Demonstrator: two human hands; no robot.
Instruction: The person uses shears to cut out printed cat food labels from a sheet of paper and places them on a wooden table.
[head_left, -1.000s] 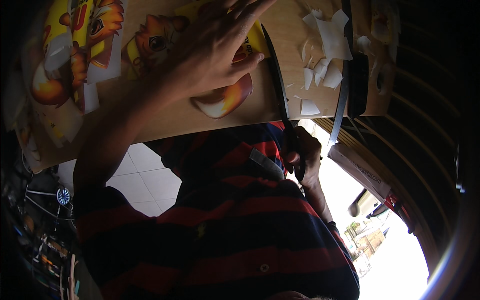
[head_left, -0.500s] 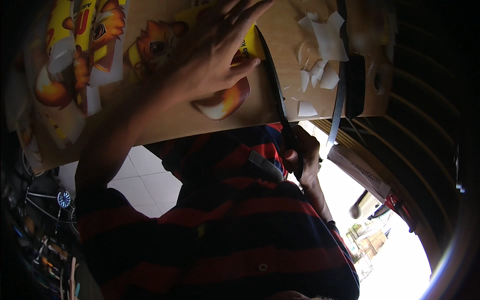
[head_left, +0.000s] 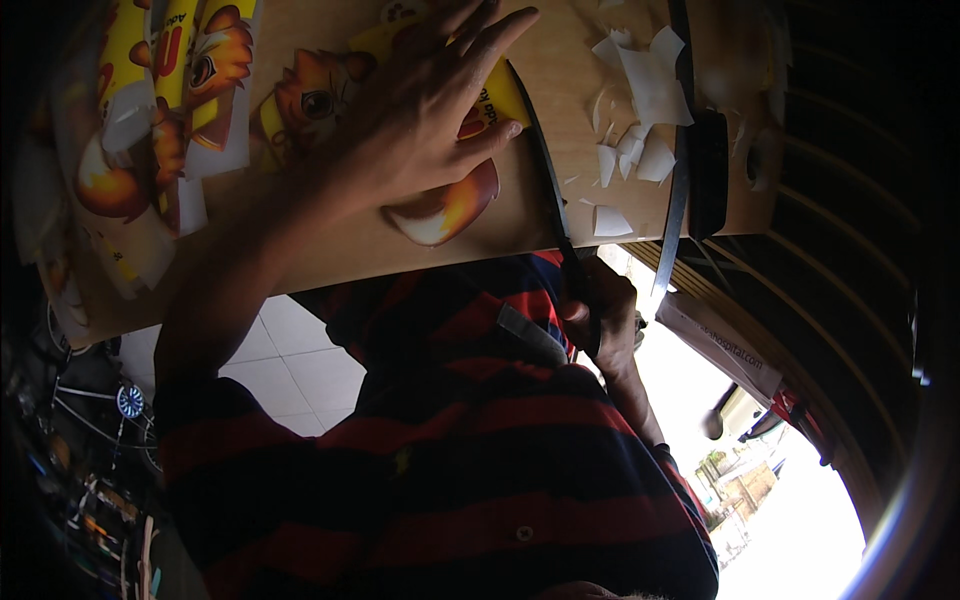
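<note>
My left hand is open, fingers outstretched, resting over a glossy printed cut-out of an orange cartoon animal. A yellow lettered part and a white-tipped tail show from under the palm. Beyond the table's near edge, my right hand is closed on the dark handle of a long narrow blade. The blade reaches up across the board, along the right side of the cut-out, its tip near my left fingers. Whether it has a second blade cannot be made out.
More printed cut-outs lie at the board's left. White paper scraps are scattered right of the blade. A metal strip and a black block lie farther right, the strip overhanging the wooden board.
The blade and my right hand have shifted very slightly left. My left hand stays over the cut-out, its fingertips a little lower in view.
</note>
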